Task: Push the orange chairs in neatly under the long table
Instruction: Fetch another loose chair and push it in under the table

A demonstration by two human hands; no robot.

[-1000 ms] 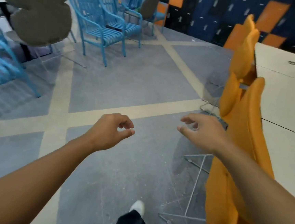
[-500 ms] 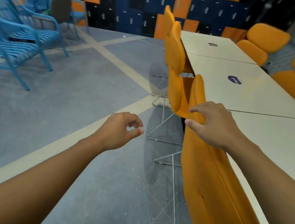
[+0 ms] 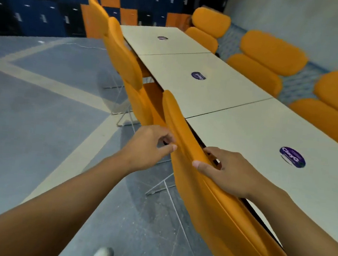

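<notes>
The long cream table [image 3: 236, 121] runs from near right to far centre. Three orange chairs stand along its left side. The nearest orange chair [image 3: 214, 209] shows its backrest close against the table edge. My right hand [image 3: 223, 171] grips the top edge of that backrest, thumb on the outer face and fingers over the table side. My left hand [image 3: 148, 146] pinches the backrest's left edge with curled fingers and thumb. The second orange chair [image 3: 124, 62] and the third orange chair [image 3: 96, 11] stand farther along, backs near the table.
Several more orange chairs [image 3: 272, 53] line the table's far side. White wire chair legs [image 3: 124, 113] stick out over the grey floor on my left. My shoe [image 3: 101, 255] is at the bottom. Blue and orange lockers [image 3: 52, 5] form the back wall.
My view has swung right onto the table. Both hands moved forward onto the nearest chair's backrest: the right now grips its top edge and the left, free before, meets its left edge.
</notes>
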